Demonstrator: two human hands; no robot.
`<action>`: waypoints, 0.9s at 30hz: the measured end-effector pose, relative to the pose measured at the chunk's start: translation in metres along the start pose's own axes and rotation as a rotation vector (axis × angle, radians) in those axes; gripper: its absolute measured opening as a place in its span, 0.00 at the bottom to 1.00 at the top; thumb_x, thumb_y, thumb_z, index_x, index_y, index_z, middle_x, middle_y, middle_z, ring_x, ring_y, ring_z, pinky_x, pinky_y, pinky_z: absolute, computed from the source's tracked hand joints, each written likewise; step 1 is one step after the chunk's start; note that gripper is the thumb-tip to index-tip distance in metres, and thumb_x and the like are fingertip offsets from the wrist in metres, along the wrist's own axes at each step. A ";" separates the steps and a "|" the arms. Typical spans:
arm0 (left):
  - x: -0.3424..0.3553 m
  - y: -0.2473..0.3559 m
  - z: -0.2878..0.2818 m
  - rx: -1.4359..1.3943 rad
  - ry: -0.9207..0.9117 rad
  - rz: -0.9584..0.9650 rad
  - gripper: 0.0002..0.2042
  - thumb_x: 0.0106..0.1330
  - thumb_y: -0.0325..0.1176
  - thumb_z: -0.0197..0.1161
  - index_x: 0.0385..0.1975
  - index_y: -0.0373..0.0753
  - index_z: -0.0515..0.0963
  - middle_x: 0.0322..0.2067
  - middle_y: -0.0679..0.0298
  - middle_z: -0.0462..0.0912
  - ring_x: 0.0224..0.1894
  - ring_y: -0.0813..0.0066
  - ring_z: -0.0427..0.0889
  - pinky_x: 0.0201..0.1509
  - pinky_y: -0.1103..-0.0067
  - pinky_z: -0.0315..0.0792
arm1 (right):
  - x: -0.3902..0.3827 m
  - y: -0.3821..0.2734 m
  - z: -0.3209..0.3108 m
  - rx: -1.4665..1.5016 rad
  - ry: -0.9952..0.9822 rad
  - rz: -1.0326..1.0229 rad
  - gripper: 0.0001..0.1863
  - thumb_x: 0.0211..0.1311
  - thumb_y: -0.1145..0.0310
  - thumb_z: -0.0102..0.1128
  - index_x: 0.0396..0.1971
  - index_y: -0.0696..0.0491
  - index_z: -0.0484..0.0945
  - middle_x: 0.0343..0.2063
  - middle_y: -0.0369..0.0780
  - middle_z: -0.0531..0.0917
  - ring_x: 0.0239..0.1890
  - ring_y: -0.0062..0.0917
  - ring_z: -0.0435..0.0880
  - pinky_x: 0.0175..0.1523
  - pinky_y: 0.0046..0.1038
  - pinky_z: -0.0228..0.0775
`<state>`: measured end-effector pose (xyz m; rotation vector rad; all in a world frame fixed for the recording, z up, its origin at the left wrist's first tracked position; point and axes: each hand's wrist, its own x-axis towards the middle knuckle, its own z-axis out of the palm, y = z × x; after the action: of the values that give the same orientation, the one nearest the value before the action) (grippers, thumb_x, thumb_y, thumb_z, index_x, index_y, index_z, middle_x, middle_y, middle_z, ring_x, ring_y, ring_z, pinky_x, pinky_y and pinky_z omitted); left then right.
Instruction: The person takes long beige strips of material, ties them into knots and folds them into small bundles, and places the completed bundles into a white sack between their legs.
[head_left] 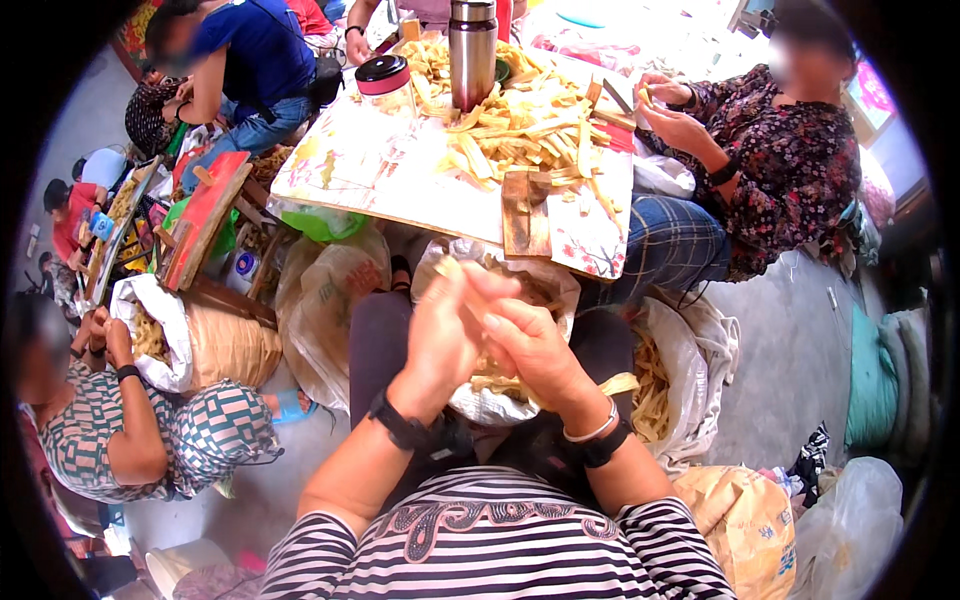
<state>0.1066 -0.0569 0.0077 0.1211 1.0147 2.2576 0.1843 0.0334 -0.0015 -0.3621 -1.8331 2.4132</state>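
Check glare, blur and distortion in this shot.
Head view: bright light washes out the far background, glare pales the tabletop; left hand and right hand look slightly smeared, likely motion; fisheye warps the rim, corners go black.

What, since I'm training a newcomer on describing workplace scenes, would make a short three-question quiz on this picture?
1. Multiple choice: which item stands just left of the metal flask?
A) a red teapot
B) a black-lidded jar
C) a green lamp
2. True or false: the wooden block lies at the near edge of the tabletop.
3. Short answer: where are the person's left hand and right hand held?

Key:
1. B
2. True
3. Close together, above an open white sack
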 end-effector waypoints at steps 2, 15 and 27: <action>0.005 0.021 -0.002 -0.183 -0.053 0.094 0.15 0.71 0.45 0.44 0.29 0.41 0.67 0.19 0.71 0.66 0.23 0.80 0.67 0.29 0.81 0.68 | -0.007 -0.006 -0.002 -0.393 0.034 -0.220 0.10 0.62 0.69 0.49 0.24 0.58 0.71 0.13 0.34 0.70 0.15 0.15 0.67 0.21 0.20 0.57; -0.062 0.001 0.000 0.974 -0.211 0.748 0.15 0.64 0.30 0.51 0.47 0.30 0.75 0.50 0.42 0.72 0.54 0.53 0.73 0.57 0.73 0.65 | -0.044 -0.014 0.024 -0.829 0.236 -0.696 0.11 0.55 0.71 0.54 0.36 0.60 0.70 0.24 0.50 0.76 0.26 0.43 0.78 0.29 0.36 0.67; -0.068 0.031 -0.001 1.446 -0.270 0.740 0.06 0.44 0.21 0.51 0.23 0.30 0.73 0.39 0.51 0.77 0.35 0.56 0.79 0.39 0.75 0.72 | -0.040 -0.013 -0.006 0.439 -0.329 0.160 0.12 0.66 0.63 0.48 0.28 0.53 0.75 0.12 0.24 0.63 0.11 0.06 0.55 0.16 0.12 0.45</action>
<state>0.1432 -0.1132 0.0407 1.5286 2.4714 1.4178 0.2232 0.0337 0.0147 -0.0776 -1.3438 3.0387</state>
